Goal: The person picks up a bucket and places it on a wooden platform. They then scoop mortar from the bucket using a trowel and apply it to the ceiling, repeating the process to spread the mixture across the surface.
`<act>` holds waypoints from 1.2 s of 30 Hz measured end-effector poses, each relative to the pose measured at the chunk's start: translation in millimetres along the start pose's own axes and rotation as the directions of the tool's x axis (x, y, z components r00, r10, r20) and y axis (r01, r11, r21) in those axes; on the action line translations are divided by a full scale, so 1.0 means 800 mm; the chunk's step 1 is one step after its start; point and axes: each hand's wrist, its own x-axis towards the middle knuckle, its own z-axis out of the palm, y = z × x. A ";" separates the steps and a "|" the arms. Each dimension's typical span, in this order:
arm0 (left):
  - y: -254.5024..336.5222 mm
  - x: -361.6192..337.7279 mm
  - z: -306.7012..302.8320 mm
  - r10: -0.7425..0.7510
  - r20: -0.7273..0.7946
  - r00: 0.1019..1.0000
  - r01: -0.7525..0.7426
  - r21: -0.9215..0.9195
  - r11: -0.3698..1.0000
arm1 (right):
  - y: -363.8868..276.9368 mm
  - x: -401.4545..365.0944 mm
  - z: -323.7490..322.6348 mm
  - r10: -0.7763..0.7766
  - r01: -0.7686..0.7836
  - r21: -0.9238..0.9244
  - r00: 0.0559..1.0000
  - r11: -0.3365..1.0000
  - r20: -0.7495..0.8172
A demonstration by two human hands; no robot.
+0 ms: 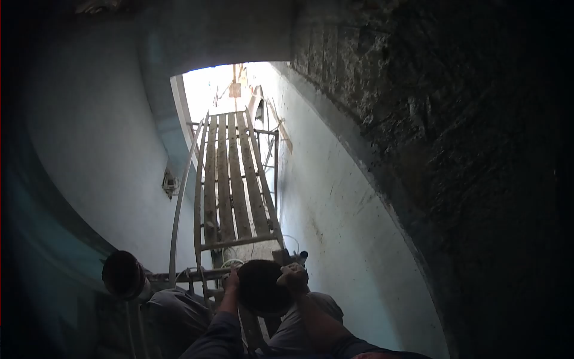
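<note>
A dark, round bucket (262,290) is in front of my body, between my legs. My left hand (232,280) grips its left rim, with the fingers mostly hidden behind it. On the opposite side, my right hand (292,277) is closed around the rim. The inside of the bucket is too dark to make out. Grey trousers (179,308) show on either side below it. Just beyond the bucket lies the near end of a slatted scaffold platform (222,185).
Another dark bucket (121,275) stands at the left by a metal scaffold rail (179,276). A long pole (183,209) leans along the platform's left side. Pale walls (335,239) flank the platform, with rough dark plaster (406,119) at upper right. An opened electrical box (170,183) sits in the left wall.
</note>
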 end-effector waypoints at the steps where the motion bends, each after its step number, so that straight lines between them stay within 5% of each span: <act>1: 0.001 0.006 0.003 -0.019 -0.013 1.000 0.020 0.074 0.997 | 0.004 0.004 -0.004 -0.325 0.318 -0.207 0.946 0.925 0.001; 2: -0.003 0.011 0.004 -0.048 -0.027 0.998 0.051 0.150 0.987 | 0.009 0.002 -0.004 -0.606 0.586 -0.383 0.791 0.714 0.081; 3: 0.003 0.012 -0.001 -0.110 0.126 0.986 0.092 0.146 0.985 | -0.006 -0.002 -0.009 -0.659 0.577 -0.601 0.744 0.554 0.107; 4: 0.024 -0.023 -0.016 0.066 0.207 0.976 -0.080 0.062 0.995 | -0.020 -0.006 -0.014 -0.709 0.516 -0.778 0.693 0.359 0.132; 5: 0.017 -0.010 -0.009 0.035 0.214 0.976 -0.048 0.058 0.997 | -0.012 -0.004 -0.014 -0.757 0.557 -0.791 0.623 0.253 0.197; 6: 0.014 -0.009 -0.001 0.023 0.190 0.982 -0.020 -0.021 1.000 | -0.012 -0.004 -0.008 -0.723 0.541 -0.731 0.684 0.417 0.094; 8: 0.039 -0.037 0.001 -0.162 0.044 0.986 0.167 -0.142 0.976 | -0.008 -0.004 -0.016 -0.733 0.604 -0.684 0.664 0.409 0.148; 9: 0.007 -0.009 0.016 -0.032 0.164 0.986 0.076 -0.267 0.961 | -0.016 -0.007 -0.019 -0.220 0.251 -0.195 0.961 0.948 0.165; 10: 0.051 -0.061 -0.008 -0.072 0.166 0.984 0.111 -0.241 0.964 | -0.024 -0.009 -0.023 0.370 -0.390 0.292 0.921 0.873 0.124; 11: 0.039 -0.044 0.007 0.059 0.168 0.984 -0.008 -0.287 0.958 | -0.043 -0.012 -0.033 0.379 -0.398 0.341 0.917 0.851 0.125; 13: 0.023 -0.006 0.049 0.379 -0.057 0.924 -0.378 -0.298 0.877 | -0.062 -0.015 -0.047 0.325 -0.348 0.304 0.938 0.887 0.125; 20: 0.173 -0.047 -0.032 0.335 -0.077 0.939 -0.344 -0.249 0.905 | -0.072 0.018 -0.041 0.154 -0.203 0.453 0.978 0.868 0.144; 26: 0.256 0.062 -0.053 0.491 -0.242 0.837 -0.529 -0.129 0.839 | -0.139 0.078 0.008 0.072 -0.107 0.117 0.960 0.987 0.269; 27: 0.267 0.086 -0.056 0.529 -0.218 0.820 -0.556 -0.087 0.826 | -0.174 0.081 0.015 0.190 -0.236 0.107 0.924 0.966 0.331; 29: 0.280 0.148 -0.046 0.564 -0.120 0.817 -0.568 0.000 0.823 | -0.112 0.107 0.074 -0.139 0.084 0.154 0.910 0.985 0.390; 30: 0.297 0.159 -0.049 0.543 -0.086 0.835 -0.541 0.054 0.840 | -0.094 0.117 0.092 -0.461 0.495 -0.012 0.818 0.869 0.345; 31: 0.302 0.165 -0.053 0.497 0.004 0.868 -0.495 0.109 0.862 | -0.071 0.124 0.114 -0.712 0.797 -0.201 0.600 0.570 0.365; 32: 0.307 0.176 -0.059 0.448 0.088 0.890 -0.457 0.165 0.874 | -0.053 0.129 0.134 -0.726 0.828 -0.283 0.561 0.484 0.399; 33: 0.300 0.193 -0.053 0.425 0.083 0.902 -0.432 0.120 0.894 | -0.034 0.126 0.156 -0.645 0.778 -0.307 0.626 0.548 0.438; 34: 0.284 0.207 -0.039 0.565 -0.051 0.824 -0.561 0.078 0.824 | -0.013 0.125 0.184 -0.480 0.634 -0.305 0.753 0.710 0.450; 35: 0.260 0.278 0.001 0.493 0.056 0.868 -0.495 0.169 0.852 | 0.003 0.122 0.210 -0.272 0.425 -0.315 0.861 0.848 0.430; 36: 0.251 0.297 0.010 0.458 -0.050 0.888 -0.460 -0.060 0.886 | 0.007 0.123 0.228 -0.138 0.277 -0.319 0.907 0.906 0.397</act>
